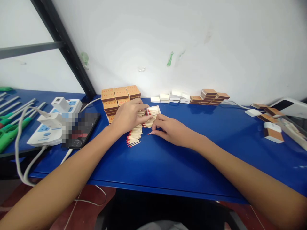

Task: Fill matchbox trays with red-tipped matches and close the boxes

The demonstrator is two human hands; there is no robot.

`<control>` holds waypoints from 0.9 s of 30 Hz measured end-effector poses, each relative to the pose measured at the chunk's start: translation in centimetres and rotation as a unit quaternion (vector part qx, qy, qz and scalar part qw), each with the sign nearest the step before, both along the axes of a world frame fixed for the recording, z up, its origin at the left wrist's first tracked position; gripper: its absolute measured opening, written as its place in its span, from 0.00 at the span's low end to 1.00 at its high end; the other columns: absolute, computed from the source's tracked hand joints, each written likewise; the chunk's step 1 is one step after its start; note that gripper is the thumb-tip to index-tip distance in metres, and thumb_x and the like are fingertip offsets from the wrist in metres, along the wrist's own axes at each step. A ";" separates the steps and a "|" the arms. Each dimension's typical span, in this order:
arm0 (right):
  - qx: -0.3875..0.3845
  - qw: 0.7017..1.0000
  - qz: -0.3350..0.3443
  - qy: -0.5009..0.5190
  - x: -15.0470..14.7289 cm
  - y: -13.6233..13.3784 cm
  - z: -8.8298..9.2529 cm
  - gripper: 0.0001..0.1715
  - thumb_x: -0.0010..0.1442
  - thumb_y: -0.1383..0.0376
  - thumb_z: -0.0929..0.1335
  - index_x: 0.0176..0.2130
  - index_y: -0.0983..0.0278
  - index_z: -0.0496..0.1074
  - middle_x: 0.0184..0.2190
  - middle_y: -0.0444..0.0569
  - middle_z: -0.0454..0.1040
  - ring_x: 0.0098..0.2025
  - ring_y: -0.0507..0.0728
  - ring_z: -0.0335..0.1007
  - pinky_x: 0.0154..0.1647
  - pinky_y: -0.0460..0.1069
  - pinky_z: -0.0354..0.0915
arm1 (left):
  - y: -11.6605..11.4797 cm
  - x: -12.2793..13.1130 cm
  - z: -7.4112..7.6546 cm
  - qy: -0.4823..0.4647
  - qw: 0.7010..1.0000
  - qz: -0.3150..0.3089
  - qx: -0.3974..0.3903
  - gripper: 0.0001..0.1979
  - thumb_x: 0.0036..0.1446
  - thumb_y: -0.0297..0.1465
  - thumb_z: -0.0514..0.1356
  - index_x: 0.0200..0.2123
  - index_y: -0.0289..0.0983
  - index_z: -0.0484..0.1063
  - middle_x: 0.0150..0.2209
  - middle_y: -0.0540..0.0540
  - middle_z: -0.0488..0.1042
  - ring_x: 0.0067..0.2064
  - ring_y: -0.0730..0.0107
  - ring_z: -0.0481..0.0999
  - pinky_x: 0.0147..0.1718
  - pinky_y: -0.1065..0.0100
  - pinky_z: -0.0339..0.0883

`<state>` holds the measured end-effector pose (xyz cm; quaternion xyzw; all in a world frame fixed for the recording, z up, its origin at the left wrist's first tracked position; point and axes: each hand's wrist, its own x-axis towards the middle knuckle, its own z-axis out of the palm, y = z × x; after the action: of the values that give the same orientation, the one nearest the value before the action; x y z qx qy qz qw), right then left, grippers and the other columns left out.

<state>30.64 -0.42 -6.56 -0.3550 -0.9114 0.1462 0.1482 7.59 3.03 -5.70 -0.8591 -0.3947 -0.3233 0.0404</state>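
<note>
Left hand (128, 116) curls over matches (134, 135), right hand (169, 129) flat

Blue table (192, 166), matches (134, 137), matchboxes (121, 94), power strip (45, 132)

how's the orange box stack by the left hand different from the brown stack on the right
The orange stack shows pale orange faces; the brown stack shows dark brown sides. The orange stack is bigger than the brown stack. The orange stack sits just behind the left hand; the brown stack stands apart from both hands. Both sit on the blue table.
</note>
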 end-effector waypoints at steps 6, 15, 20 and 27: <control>0.049 0.998 -0.043 0.026 -1.3 -0.2 -1.3 0.04 0.71 0.65 0.68 0.42 0.63 0.72 0.42 0.48 0.72 0.37 0.54 0.68 0.39 0.50 0.62 | 0.0 0.1 0.0 -0.009 1.000 0.004 -0.002 0.17 0.62 0.45 0.68 0.46 0.38 0.83 0.38 0.45 0.78 0.33 0.69 0.73 0.31 0.67 0.64; 0.080 0.993 -0.068 0.061 -2.3 -0.3 -2.5 0.06 0.71 0.63 0.68 0.40 0.63 0.70 0.41 0.48 0.73 0.35 0.53 0.67 0.37 0.49 0.60 | 0.0 0.0 0.0 -0.006 1.000 0.005 -0.002 0.16 0.62 0.42 0.68 0.46 0.37 0.83 0.38 0.45 0.78 0.33 0.69 0.73 0.31 0.67 0.63; 0.085 0.991 -0.072 0.071 -1.9 -0.3 -2.5 0.06 0.70 0.61 0.69 0.44 0.63 0.70 0.40 0.48 0.74 0.34 0.54 0.67 0.36 0.49 0.59 | 0.0 0.0 0.1 -0.007 1.000 0.005 -0.006 0.17 0.62 0.43 0.68 0.46 0.37 0.83 0.39 0.44 0.79 0.34 0.68 0.74 0.32 0.66 0.65; 0.033 0.996 -0.072 0.037 -1.5 -0.4 -1.6 0.04 0.70 0.66 0.68 0.40 0.63 0.71 0.38 0.46 0.73 0.33 0.53 0.66 0.37 0.48 0.60 | 0.1 0.0 0.1 -0.007 1.000 0.001 -0.004 0.17 0.61 0.43 0.69 0.46 0.37 0.83 0.39 0.44 0.78 0.34 0.67 0.74 0.32 0.66 0.64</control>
<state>29.13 -0.81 -8.15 -0.4090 -0.8816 0.1183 0.2035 7.59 3.08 -5.59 -0.8566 -0.3976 -0.3271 0.0344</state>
